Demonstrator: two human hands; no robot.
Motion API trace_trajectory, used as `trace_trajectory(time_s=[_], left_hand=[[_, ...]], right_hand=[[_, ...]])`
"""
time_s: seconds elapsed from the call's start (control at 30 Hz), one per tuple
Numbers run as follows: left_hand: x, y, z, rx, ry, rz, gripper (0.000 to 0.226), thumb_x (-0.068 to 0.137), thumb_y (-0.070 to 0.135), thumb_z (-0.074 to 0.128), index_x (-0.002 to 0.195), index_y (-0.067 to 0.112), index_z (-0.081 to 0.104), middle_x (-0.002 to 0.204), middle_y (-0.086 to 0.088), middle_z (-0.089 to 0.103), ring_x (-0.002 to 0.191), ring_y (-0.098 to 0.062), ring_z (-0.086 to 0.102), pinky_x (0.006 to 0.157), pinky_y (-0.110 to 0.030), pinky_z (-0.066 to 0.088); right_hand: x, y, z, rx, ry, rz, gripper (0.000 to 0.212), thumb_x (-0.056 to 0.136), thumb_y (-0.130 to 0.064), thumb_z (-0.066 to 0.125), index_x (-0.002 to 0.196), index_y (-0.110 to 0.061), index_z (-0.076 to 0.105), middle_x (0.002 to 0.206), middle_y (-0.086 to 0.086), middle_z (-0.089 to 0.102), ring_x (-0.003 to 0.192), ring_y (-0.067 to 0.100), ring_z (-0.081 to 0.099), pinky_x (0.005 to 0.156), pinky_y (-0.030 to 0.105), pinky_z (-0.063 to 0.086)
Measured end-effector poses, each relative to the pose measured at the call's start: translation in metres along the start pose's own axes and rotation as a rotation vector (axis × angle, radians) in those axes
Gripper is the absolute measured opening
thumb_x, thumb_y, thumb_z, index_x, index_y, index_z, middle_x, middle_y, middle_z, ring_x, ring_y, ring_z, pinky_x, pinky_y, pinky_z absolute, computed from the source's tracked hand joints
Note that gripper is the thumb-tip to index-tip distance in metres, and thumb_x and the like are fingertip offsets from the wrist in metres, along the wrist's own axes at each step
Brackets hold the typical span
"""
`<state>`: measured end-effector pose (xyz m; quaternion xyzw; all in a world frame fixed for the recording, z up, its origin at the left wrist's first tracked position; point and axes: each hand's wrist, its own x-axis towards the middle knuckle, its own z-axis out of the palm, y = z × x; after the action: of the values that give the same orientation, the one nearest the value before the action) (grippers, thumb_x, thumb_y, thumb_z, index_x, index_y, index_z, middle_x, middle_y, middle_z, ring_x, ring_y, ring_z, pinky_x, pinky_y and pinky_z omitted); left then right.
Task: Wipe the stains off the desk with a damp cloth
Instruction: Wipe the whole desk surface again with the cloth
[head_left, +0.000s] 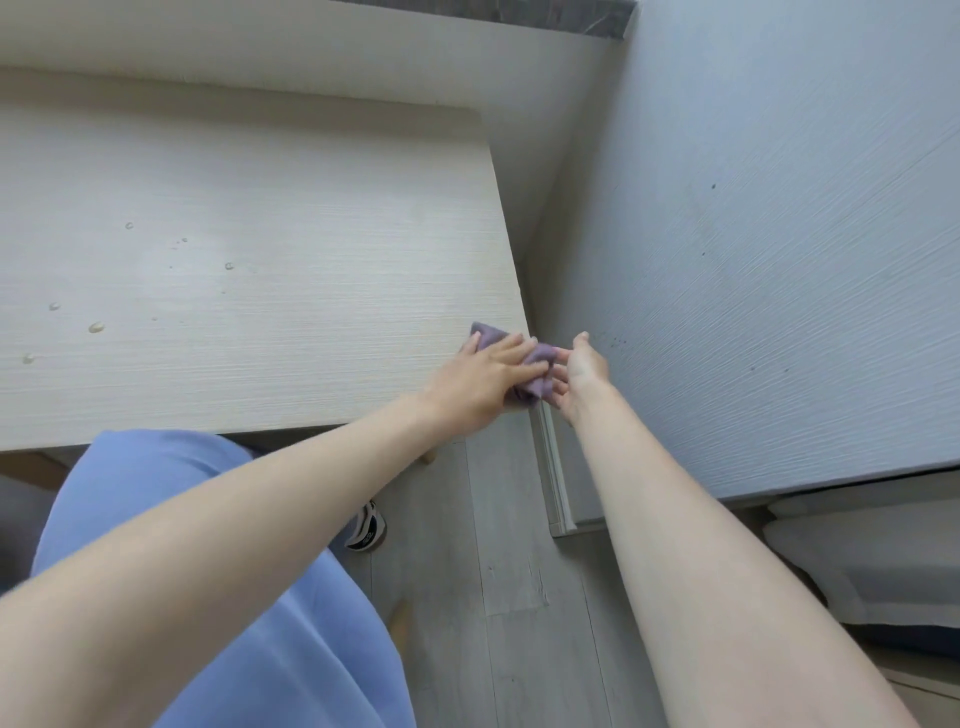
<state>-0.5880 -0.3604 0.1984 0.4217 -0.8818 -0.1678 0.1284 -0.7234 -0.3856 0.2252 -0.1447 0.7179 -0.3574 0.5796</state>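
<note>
my left hand (483, 379) presses flat-fingered on the purple cloth (543, 354) at the desk (260, 312) corner; my right hand (582, 369) hangs open-palmed just beside its overhanging end.

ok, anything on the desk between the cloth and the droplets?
No. In the head view the desk is bare between the purple cloth under the left hand and the nearest droplet.

Open desk top (270, 171) leftward with scattered droplets (96, 327); rightward, the grey wall (779, 234) close beside its edge.
</note>
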Motion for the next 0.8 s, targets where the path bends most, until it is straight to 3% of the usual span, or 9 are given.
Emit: trace_trajectory(time_s=[0.1, 0.2, 0.27, 0.37, 0.47, 0.53, 0.6, 0.67, 0.8], left_hand=[[-0.01, -0.017, -0.005, 0.065, 0.035, 0.144, 0.037, 0.093, 0.033, 0.044, 0.128, 0.026, 0.052, 0.135, 0.003, 0.052, 0.12, -0.016, 0.044, 0.091, -0.036, 0.036], [0.008, -0.005, -0.008, -0.013, 0.082, -0.318, 0.042, 0.096, 0.018, 0.04, 0.137, 0.027, 0.046, 0.148, 0.005, 0.037, 0.135, -0.018, 0.034, 0.107, -0.039, 0.025], [0.012, 0.027, 0.001, -0.065, 0.111, -0.364, 0.045, 0.093, 0.017, 0.035, 0.136, 0.025, 0.045, 0.149, 0.002, 0.036, 0.139, -0.017, 0.029, 0.111, -0.039, 0.017], [-0.005, 0.045, 0.015, -0.073, 0.073, -0.058, 0.064, 0.082, 0.009, 0.015, 0.136, 0.02, 0.049, 0.145, -0.004, 0.043, 0.136, -0.018, 0.032, 0.106, -0.043, 0.026], [-0.008, 0.019, 0.004, -0.049, 0.033, -0.146, 0.051, 0.094, 0.005, 0.033, 0.14, 0.027, 0.043, 0.15, 0.003, 0.035, 0.136, -0.017, 0.03, 0.104, -0.034, 0.026], [-0.008, 0.014, 0.003, -0.068, 0.11, -0.326, 0.049, 0.097, 0.009, 0.039, 0.141, 0.03, 0.039, 0.153, 0.005, 0.029, 0.14, -0.016, 0.026, 0.109, -0.033, 0.023], [-0.008, 0.027, 0.005, -0.041, 0.079, -0.314, 0.052, 0.095, 0.003, 0.038, 0.142, 0.027, 0.039, 0.154, 0.003, 0.028, 0.142, -0.015, 0.021, 0.112, -0.034, 0.017], [-0.014, 0.032, 0.006, -0.013, -0.017, -0.166, 0.058, 0.093, -0.001, 0.037, 0.144, 0.026, 0.036, 0.155, 0.003, 0.025, 0.143, -0.014, 0.018, 0.11, -0.033, 0.017], [-0.018, -0.009, -0.011, -0.012, -0.042, -0.085, 0.054, 0.097, 0.01, 0.043, 0.144, 0.036, 0.034, 0.151, 0.009, 0.031, 0.137, -0.019, 0.032, 0.098, -0.033, 0.036]], right_hand=[[-0.002, 0.001, -0.003, -0.032, 0.003, 0.005, 0.057, 0.103, -0.042, 0.022, 0.122, 0.001, 0.054, 0.098, 0.017, 0.063, 0.076, 0.025, 0.063, 0.062, 0.032, 0.049], [-0.006, 0.002, -0.004, -0.041, 0.013, 0.024, 0.051, 0.103, -0.041, 0.024, 0.113, -0.002, 0.057, 0.102, 0.021, 0.06, 0.096, 0.031, 0.063, 0.067, 0.034, 0.05], [-0.006, 0.001, -0.001, -0.015, 0.033, 0.021, 0.047, 0.103, -0.04, 0.027, 0.091, -0.005, 0.057, 0.081, 0.014, 0.064, 0.073, 0.023, 0.065, 0.052, 0.028, 0.05], [-0.002, 0.001, -0.002, -0.009, 0.115, 0.021, 0.05, 0.104, -0.034, 0.028, 0.07, -0.004, 0.048, 0.033, 0.005, 0.049, 0.024, 0.012, 0.045, 0.03, 0.016, 0.039], [0.001, 0.004, -0.016, -0.103, 0.109, 0.027, 0.053, 0.104, -0.035, 0.025, 0.095, 0.006, 0.058, 0.074, 0.015, 0.069, 0.053, 0.021, 0.063, 0.04, 0.02, 0.038], [0.003, 0.006, -0.027, -0.177, 0.167, 0.025, 0.053, 0.103, -0.035, 0.025, 0.114, 0.004, 0.059, 0.108, 0.021, 0.066, 0.088, 0.03, 0.067, 0.048, 0.023, 0.033], [0.002, 0.006, -0.031, -0.2, 0.141, 0.035, 0.049, 0.102, -0.031, 0.026, 0.121, 0.003, 0.056, 0.119, 0.024, 0.062, 0.104, 0.032, 0.064, 0.054, 0.024, 0.04], [-0.003, 0.005, -0.025, -0.19, 0.056, 0.06, 0.047, 0.103, -0.029, 0.026, 0.122, 0.003, 0.054, 0.122, 0.023, 0.06, 0.104, 0.033, 0.063, 0.072, 0.031, 0.05], [-0.012, 0.003, -0.007, -0.208, -0.055, 0.054, 0.048, 0.104, -0.037, 0.026, 0.108, -0.001, 0.058, 0.116, 0.019, 0.063, 0.071, 0.024, 0.059, 0.077, 0.033, 0.048]])
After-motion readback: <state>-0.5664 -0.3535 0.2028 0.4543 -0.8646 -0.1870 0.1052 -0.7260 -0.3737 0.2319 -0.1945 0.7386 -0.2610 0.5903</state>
